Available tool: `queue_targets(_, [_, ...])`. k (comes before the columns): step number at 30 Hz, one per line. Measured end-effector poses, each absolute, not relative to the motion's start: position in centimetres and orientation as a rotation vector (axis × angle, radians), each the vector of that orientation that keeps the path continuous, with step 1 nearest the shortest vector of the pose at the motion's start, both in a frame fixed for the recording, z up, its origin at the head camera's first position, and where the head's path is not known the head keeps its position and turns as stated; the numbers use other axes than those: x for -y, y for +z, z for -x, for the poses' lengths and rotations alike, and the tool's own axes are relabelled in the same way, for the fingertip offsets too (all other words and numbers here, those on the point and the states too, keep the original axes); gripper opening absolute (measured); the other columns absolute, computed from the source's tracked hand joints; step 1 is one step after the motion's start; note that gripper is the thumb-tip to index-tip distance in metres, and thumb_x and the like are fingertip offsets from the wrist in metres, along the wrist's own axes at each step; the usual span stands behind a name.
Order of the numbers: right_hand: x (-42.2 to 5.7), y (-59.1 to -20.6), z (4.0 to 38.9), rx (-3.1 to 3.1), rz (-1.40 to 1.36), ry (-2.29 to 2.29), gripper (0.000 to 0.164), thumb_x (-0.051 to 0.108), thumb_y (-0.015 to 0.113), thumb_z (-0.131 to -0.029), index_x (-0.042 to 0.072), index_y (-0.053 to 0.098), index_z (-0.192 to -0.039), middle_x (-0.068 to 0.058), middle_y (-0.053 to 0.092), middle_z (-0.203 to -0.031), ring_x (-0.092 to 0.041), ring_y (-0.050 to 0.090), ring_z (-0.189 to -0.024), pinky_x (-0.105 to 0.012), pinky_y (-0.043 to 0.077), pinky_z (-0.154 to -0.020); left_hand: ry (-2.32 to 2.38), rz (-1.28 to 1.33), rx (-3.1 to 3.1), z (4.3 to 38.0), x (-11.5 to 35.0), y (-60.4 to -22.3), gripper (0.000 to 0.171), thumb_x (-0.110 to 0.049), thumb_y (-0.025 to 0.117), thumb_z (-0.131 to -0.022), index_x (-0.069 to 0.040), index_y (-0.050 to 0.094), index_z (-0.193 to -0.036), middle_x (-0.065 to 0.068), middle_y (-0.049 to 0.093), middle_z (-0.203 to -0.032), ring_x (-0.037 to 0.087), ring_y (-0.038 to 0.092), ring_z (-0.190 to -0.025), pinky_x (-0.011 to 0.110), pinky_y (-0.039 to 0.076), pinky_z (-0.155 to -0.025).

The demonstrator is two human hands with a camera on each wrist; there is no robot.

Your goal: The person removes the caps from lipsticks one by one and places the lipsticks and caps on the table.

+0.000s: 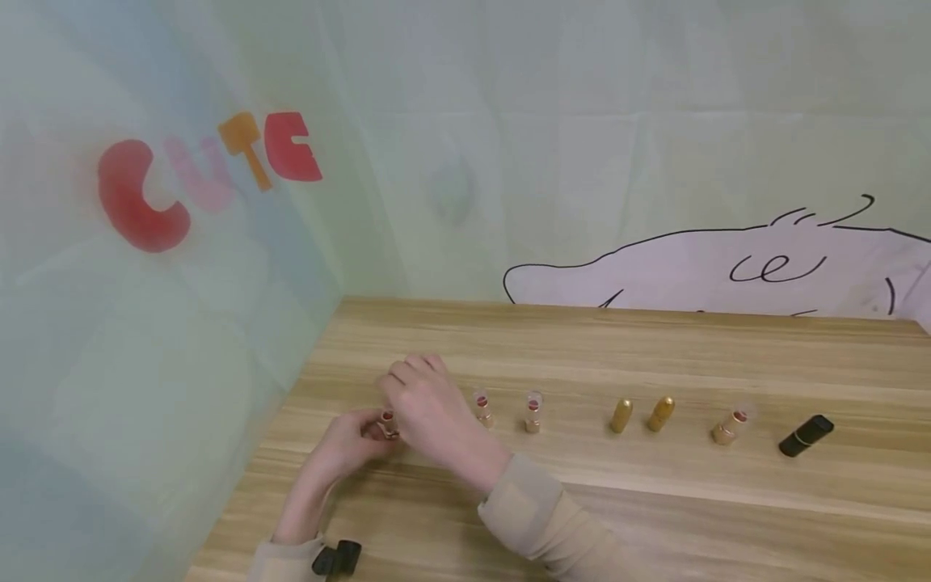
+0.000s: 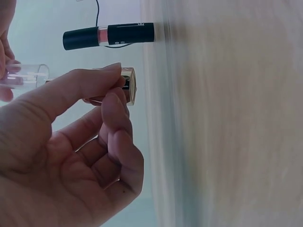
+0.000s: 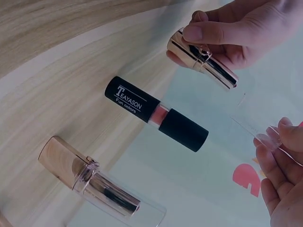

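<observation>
The lipstick (image 1: pixel 389 418) is near the left edge of the worktop (image 1: pixel 691 509), its gold base pinched between the thumb and fingers of the left hand (image 1: pixel 347 444), whose other fingers are curled. Just to its right, the right hand (image 1: pixel 429 408) pinches a clear cap (image 2: pixel 28 76), which is apart from the lipstick. A black lip gloss (image 3: pixel 132 101) with a pink band stands near both hands in the wrist views. Further right, spread roughly along the back edge, come two clear-capped lipsticks (image 1: pixel 484 412) (image 1: pixel 533 416), two small gold tubes (image 1: pixel 621 415) (image 1: pixel 661 414), a lipstick with its own clear lid (image 1: pixel 725 430) and, nearest the back right corner, a black tube (image 1: pixel 806 436).
</observation>
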State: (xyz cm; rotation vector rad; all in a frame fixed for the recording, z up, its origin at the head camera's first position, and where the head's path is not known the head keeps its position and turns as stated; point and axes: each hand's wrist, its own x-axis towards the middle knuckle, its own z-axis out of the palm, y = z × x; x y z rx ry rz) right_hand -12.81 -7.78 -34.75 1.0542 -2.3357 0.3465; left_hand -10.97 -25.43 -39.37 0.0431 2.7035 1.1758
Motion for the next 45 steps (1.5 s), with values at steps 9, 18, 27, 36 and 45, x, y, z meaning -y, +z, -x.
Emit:
queue_targets(9, [7.5,-34.7,12.7,2.355,-1.043,0.382,0.021,0.018,0.07,-0.085,0.017,0.069,-0.105,0.007,0.068,-0.096,-0.011,0.058,-0.094,-0.027,0.041,-0.087,1.18,0.014,-2.712,10.9,25.7,-39.4,0.023,-0.011,0.076,-0.076,-0.002,0.067,-0.095,0.004,0.062,-0.071,0.013,0.053,-0.065,0.024,0.043,-0.058])
queue_targets(18, [7.5,-35.9,12.5,2.299,-1.024,0.387,0.011,0.021,0.072,-0.083,0.018,0.069,-0.093,0.007,0.067,-0.089,-0.012,0.057,-0.087,-0.027,0.041,-0.084,1.163,0.085,-2.751,10.9,25.7,-39.4,0.019,-0.011,0.076,-0.075,-0.004,0.064,-0.088,0.004,0.06,-0.071,0.013,0.051,-0.065,0.024,0.041,-0.057])
queue_targets(27, [7.9,-37.1,11.9,2.3,-1.064,0.347,0.01,0.018,0.072,-0.078,0.018,0.067,-0.087,0.007,0.066,-0.086,-0.012,0.056,-0.084,-0.028,0.043,-0.083,1.146,0.108,-2.766,11.0,25.8,-39.5,0.019,-0.008,0.076,-0.074,-0.004,0.065,-0.089,0.004,0.058,-0.07,0.014,0.05,-0.065,0.025,0.04,-0.058])
queue_targets(36, [8.3,-37.8,11.2,2.364,-1.098,0.295,0.021,0.014,0.07,-0.078,0.018,0.07,-0.099,0.008,0.068,-0.09,-0.011,0.058,-0.088,-0.026,0.043,-0.084,1.118,0.134,-2.765,11.1,25.8,-39.6,0.019,-0.007,0.074,-0.076,-0.003,0.064,-0.091,0.004,0.056,-0.069,0.015,0.048,-0.063,0.024,0.038,-0.055])
queue_targets(45, [8.8,-38.3,10.8,2.382,-1.134,0.26,0.021,0.025,0.071,-0.083,0.017,0.069,-0.102,0.008,0.068,-0.091,-0.012,0.058,-0.088,-0.027,0.041,-0.086,1.116,0.103,-2.779,11.2,25.8,-39.9,0.017,0.002,0.064,-0.074,-0.003,0.065,-0.091,0.003,0.055,-0.067,0.015,0.048,-0.062,0.025,0.038,-0.055])
